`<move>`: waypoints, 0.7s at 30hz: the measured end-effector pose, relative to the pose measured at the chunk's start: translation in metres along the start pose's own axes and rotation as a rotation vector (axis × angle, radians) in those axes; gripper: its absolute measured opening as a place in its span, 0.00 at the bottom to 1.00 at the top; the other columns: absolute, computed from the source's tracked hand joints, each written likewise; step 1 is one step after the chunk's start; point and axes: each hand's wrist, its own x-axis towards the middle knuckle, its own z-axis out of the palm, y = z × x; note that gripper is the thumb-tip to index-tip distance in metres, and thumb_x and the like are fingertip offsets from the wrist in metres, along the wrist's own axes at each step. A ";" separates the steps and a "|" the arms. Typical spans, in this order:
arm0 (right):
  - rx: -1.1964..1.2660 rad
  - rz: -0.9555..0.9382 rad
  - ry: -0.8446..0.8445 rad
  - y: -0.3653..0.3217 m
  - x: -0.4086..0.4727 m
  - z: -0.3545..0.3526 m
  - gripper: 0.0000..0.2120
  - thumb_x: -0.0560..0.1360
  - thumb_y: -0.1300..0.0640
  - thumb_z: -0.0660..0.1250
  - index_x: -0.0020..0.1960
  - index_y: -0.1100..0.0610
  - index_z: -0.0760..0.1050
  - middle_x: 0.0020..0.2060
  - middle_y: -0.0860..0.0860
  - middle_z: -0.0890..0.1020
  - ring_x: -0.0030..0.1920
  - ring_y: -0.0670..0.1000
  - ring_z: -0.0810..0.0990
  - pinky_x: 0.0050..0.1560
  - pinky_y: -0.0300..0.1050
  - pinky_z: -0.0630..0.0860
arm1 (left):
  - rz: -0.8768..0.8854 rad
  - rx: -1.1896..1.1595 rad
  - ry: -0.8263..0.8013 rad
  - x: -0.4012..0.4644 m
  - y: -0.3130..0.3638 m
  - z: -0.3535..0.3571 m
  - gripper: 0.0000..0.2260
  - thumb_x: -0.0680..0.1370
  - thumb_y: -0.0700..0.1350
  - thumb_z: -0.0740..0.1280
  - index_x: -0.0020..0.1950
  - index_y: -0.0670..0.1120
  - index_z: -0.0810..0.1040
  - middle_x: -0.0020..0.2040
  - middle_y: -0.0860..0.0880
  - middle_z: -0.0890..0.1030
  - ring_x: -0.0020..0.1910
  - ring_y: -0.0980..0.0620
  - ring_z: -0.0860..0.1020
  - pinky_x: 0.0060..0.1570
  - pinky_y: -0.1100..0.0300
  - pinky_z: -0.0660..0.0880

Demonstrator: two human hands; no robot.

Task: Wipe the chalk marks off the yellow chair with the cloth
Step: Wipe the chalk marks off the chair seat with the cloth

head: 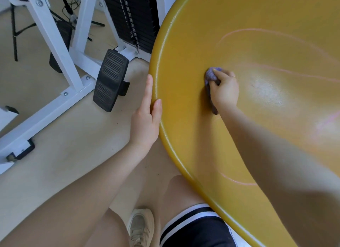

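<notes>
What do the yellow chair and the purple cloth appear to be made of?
The yellow chair looks like moulded plastic or fibreglass with a glossy finish: smooth rounded rim, bright window glare on its surface. The cloth in the right hand looks like a soft, fuzzy textile, possibly microfibre; it bunches and folds.

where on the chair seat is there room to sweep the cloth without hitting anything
The open stretch of the yellow chair lies between the purple cloth in the right hand and the pink chalk marks above and to the right. The strip along the left rim is tighter: the left hand rests there, thumb over the edge. The right forearm covers the lower seat.
</notes>
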 end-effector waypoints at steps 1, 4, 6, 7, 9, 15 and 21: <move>0.007 -0.055 -0.041 -0.005 -0.017 0.001 0.16 0.76 0.61 0.61 0.63 0.55 0.75 0.63 0.54 0.72 0.61 0.55 0.72 0.56 0.41 0.66 | -0.015 -0.020 0.005 -0.001 0.003 -0.001 0.25 0.82 0.46 0.54 0.76 0.53 0.45 0.46 0.67 0.72 0.34 0.63 0.71 0.38 0.66 0.71; 0.134 -0.253 -0.190 -0.018 -0.095 0.000 0.17 0.72 0.58 0.62 0.59 0.57 0.77 0.58 0.56 0.76 0.57 0.56 0.76 0.54 0.41 0.68 | -0.019 -0.073 0.020 -0.005 0.012 -0.001 0.25 0.82 0.41 0.54 0.76 0.48 0.47 0.58 0.63 0.70 0.48 0.51 0.72 0.51 0.60 0.69; 0.176 -0.326 -0.245 -0.024 -0.142 -0.007 0.19 0.70 0.53 0.58 0.58 0.55 0.79 0.57 0.55 0.78 0.54 0.55 0.77 0.50 0.43 0.71 | 0.013 -0.086 0.020 -0.006 0.014 0.001 0.24 0.81 0.37 0.54 0.76 0.42 0.49 0.50 0.73 0.53 0.55 0.54 0.68 0.51 0.70 0.69; 0.196 -0.341 -0.267 -0.024 -0.155 -0.011 0.20 0.70 0.52 0.57 0.57 0.54 0.79 0.56 0.54 0.78 0.53 0.55 0.78 0.48 0.44 0.73 | 0.005 -0.088 0.023 -0.007 0.014 0.003 0.24 0.81 0.35 0.54 0.76 0.41 0.50 0.44 0.71 0.45 0.54 0.59 0.70 0.48 0.74 0.68; 0.239 -0.372 -0.282 -0.019 -0.156 -0.011 0.20 0.69 0.53 0.57 0.56 0.55 0.79 0.54 0.55 0.79 0.51 0.56 0.79 0.47 0.44 0.74 | -0.050 -0.123 0.023 -0.007 0.012 0.009 0.24 0.81 0.35 0.54 0.76 0.42 0.50 0.44 0.73 0.43 0.50 0.77 0.69 0.45 0.85 0.62; 0.074 -0.271 -0.074 0.020 -0.048 0.017 0.17 0.70 0.62 0.61 0.57 0.59 0.79 0.55 0.60 0.78 0.51 0.62 0.77 0.51 0.50 0.74 | -0.161 -0.229 0.031 -0.013 0.018 0.014 0.26 0.82 0.40 0.55 0.76 0.50 0.47 0.51 0.77 0.59 0.41 0.86 0.65 0.40 0.86 0.62; -0.022 -0.017 0.010 0.030 0.025 -0.003 0.15 0.75 0.64 0.60 0.58 0.57 0.78 0.60 0.56 0.74 0.60 0.55 0.72 0.55 0.43 0.68 | -0.170 -0.238 0.027 -0.015 0.018 0.017 0.26 0.82 0.39 0.55 0.76 0.51 0.46 0.52 0.78 0.59 0.40 0.86 0.65 0.40 0.87 0.61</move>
